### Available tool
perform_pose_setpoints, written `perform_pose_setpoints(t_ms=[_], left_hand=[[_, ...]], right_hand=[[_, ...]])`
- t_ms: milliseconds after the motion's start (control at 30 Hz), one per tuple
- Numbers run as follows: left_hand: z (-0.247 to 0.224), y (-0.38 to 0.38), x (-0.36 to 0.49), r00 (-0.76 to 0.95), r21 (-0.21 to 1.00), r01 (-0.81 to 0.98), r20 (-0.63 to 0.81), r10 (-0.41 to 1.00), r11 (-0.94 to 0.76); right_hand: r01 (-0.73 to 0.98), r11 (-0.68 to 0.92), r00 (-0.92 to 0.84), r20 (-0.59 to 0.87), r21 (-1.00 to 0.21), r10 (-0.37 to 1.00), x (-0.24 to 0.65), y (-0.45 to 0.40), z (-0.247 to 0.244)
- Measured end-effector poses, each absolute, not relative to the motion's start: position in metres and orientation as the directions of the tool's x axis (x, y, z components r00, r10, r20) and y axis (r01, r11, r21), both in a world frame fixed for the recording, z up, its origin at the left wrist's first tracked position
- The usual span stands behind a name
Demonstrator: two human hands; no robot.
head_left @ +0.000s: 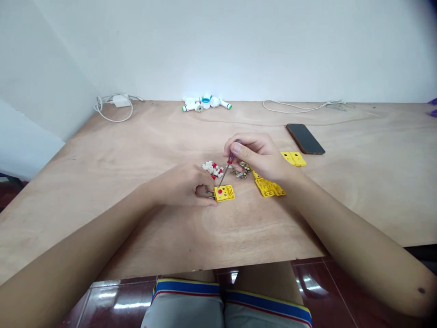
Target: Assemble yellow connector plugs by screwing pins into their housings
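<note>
A yellow plug housing (pixel 229 193) with a red button-like piece and metal pins lies flat on the wooden table. My left hand (pixel 186 184) grips its left side, thumb and fingers closed around the pin end. In my right hand (pixel 256 152) is a small screwdriver (pixel 231 159) with a red-purple handle, held tilted. Its thin shaft runs down to the upper left edge of the housing; whether the tip touches a screw is too small to tell. Just behind lie a pile of white and red small parts (pixel 212 169) and a heap of small metal parts (pixel 241 170).
More yellow housing pieces (pixel 269 187) lie under and beside my right wrist, with others (pixel 294 159) farther back. A black phone (pixel 305 139) rests at the back right. White pipe-like fittings (pixel 206 103) and white cables (pixel 118 101) sit along the wall.
</note>
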State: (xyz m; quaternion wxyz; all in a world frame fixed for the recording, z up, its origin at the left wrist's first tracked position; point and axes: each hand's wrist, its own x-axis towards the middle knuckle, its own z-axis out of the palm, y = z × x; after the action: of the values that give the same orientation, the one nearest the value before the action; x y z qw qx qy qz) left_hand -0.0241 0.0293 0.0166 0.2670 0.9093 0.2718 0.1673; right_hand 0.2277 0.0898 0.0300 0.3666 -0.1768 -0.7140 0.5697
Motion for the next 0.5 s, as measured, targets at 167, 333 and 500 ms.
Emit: perform_pose_setpoints(t_ms=[167,333,500], left_hand=[[0.0163,0.0308,-0.0249,0.800,0.585,0.401,0.151,0.581,-0.705],[0.0165,0.0311,-0.0249,0.800,0.594,0.396,0.151,0.581,-0.700],[0.0157,0.0309,-0.0254,0.795,0.587,0.409,0.148,0.589,-0.699]], right_hand=[[-0.174,0.294,-0.664,0.332,-0.940,0.670,0.2283,0.0900,0.0282],[-0.140,0.303,-0.683,0.313,-0.943,0.659,0.2289,0.0900,0.0271],[-0.163,0.304,-0.666,0.332,-0.939,0.667,0.2280,0.0910,0.0279]])
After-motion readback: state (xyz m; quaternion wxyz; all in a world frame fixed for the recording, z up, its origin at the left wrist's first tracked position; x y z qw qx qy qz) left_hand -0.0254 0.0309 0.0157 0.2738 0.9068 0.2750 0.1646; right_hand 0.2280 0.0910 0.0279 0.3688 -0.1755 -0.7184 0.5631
